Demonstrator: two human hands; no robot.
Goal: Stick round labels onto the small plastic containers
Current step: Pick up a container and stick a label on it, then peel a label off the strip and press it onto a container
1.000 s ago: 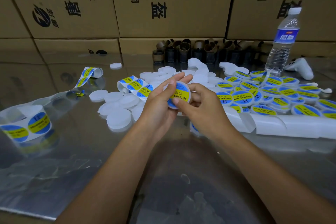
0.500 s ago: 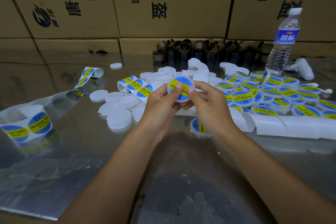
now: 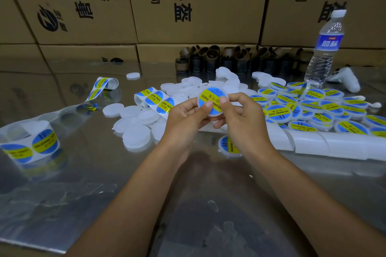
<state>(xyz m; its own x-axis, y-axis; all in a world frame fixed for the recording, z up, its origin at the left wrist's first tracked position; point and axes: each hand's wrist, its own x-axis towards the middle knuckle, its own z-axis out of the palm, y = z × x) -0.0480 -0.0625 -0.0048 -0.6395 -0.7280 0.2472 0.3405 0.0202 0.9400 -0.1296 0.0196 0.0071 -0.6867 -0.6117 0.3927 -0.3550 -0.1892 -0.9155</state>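
Right now both hands are holding one small round container (image 3: 212, 100) up above the table (image 3: 100, 185), its blue and yellow label (image 3: 210, 96) facing the camera. The left grip (image 3: 186, 120) is clasping the container's lower left edge, with its thumb (image 3: 207, 107) pressing on the label. The right grip (image 3: 245, 120) is clasping the right edge, with its thumb (image 3: 223, 101) lying on the label too and its fingers curling behind. Just below the right wrist, a single labelled container (image 3: 228, 145) is lying on the table. To the left of the hands, a heap of plain white containers (image 3: 135, 127) is resting beside a curled strip of unused labels (image 3: 156, 100). To the right, a pile of labelled containers (image 3: 309, 110) is spreading out, and a long white backing strip (image 3: 334, 146) is lying in front of it. Farther left, a label roll (image 3: 31, 145) is sitting near the table's edge. Behind everything, a water bottle (image 3: 326, 48) is standing upright next to a white controller (image 3: 346, 80), dark tubes (image 3: 229, 60) are clustering, and cardboard boxes (image 3: 188, 2) are forming a wall.
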